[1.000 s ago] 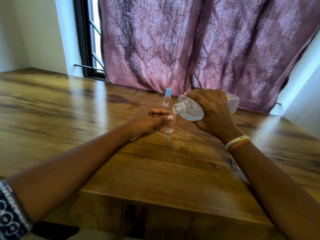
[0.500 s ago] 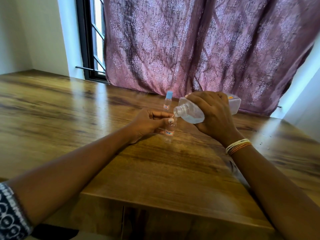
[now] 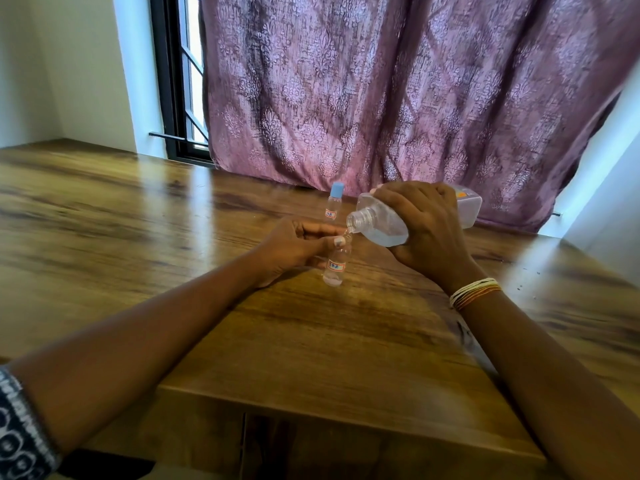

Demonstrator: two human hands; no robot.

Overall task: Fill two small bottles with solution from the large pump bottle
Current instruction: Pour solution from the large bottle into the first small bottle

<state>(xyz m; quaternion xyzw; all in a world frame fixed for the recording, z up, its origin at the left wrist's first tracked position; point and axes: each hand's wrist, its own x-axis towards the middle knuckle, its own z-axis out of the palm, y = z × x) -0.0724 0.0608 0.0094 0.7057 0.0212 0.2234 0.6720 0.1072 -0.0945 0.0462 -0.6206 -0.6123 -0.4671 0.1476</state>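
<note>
My left hand grips an uncapped small clear bottle that stands upright on the wooden table; it has a white label and a little liquid at the bottom. My right hand holds the large clear bottle tilted on its side, pump removed, its open neck touching the small bottle's mouth. A second small bottle with a blue cap stands just behind, apart from both hands.
A purple patterned curtain hangs behind the table's far edge, with a black-framed window to its left. The table's front edge runs close under my forearms. Bangles circle my right wrist.
The large bottle's neck has dropped from above the small bottle down to its mouth. My left hand has kept its grip on the small bottle.
</note>
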